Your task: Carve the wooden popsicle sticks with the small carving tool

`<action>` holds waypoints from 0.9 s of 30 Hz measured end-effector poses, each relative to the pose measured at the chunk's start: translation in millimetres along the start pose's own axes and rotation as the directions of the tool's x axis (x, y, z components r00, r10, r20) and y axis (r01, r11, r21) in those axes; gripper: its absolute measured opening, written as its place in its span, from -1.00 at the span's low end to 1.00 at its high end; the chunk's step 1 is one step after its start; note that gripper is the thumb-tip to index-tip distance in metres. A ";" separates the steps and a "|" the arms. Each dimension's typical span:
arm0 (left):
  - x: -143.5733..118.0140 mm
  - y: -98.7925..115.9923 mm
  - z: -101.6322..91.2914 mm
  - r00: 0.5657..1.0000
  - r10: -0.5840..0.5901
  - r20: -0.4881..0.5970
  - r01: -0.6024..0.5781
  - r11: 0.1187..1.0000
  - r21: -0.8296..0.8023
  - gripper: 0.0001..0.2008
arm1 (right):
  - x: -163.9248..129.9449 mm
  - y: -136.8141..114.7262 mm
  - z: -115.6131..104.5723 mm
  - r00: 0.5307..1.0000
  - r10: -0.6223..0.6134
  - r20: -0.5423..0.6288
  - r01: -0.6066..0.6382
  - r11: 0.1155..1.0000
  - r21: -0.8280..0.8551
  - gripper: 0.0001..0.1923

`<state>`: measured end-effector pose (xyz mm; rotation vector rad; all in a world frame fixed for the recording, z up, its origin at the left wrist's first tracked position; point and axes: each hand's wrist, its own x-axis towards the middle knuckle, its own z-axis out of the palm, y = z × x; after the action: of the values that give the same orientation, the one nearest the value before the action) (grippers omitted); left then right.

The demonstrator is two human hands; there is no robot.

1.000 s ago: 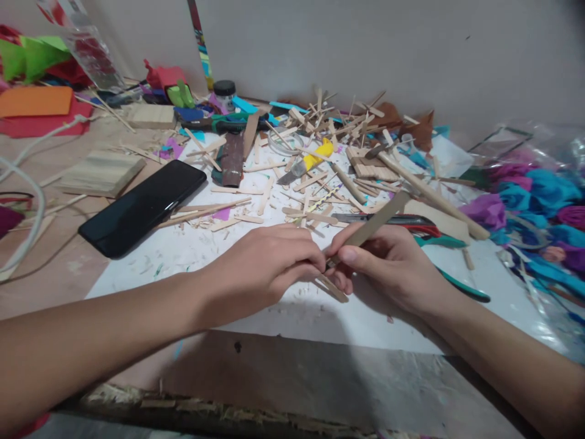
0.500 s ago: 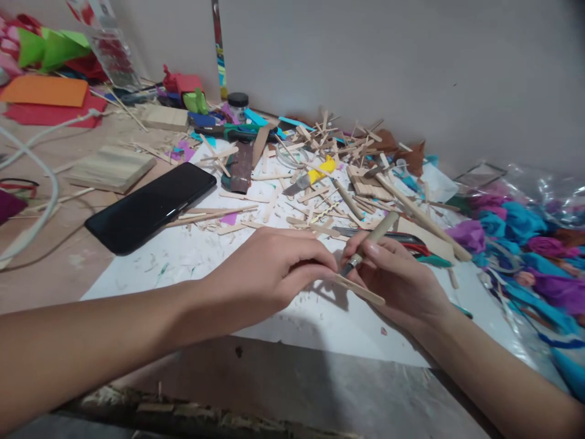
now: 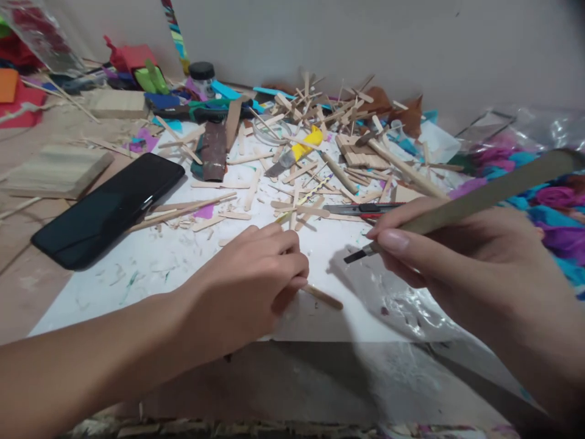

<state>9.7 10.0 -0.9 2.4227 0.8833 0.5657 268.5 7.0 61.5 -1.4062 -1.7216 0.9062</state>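
I count one black phone (image 3: 107, 207) on the desk (image 3: 27, 268), one small dark-lidded jar (image 3: 202, 74) by the wall (contents hidden), and wooden sticks (image 3: 315, 134) scattered beyond counting. My left hand (image 3: 249, 283) is clenched on one craft stick (image 3: 322, 297), pinning it to the white sheet (image 3: 183, 256); the stick's free end pokes out to the right of the fingers. My right hand (image 3: 461, 262) grips one craft knife (image 3: 461, 204) by its long handle, blade tip raised just above the sheet, near the stick but apart from it
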 end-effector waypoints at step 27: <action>2.7 4.1 0.5 0.999 0.042 -0.030 -0.044 0.995 -0.091 -0.69 | -23.2 24.4 35.0 0.992 -0.122 -0.029 0.119 0.989 -0.088 -0.82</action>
<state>13.8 9.0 1.6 2.3614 0.8006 0.6439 253.0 -14.6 20.9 -1.3480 -1.8174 0.7457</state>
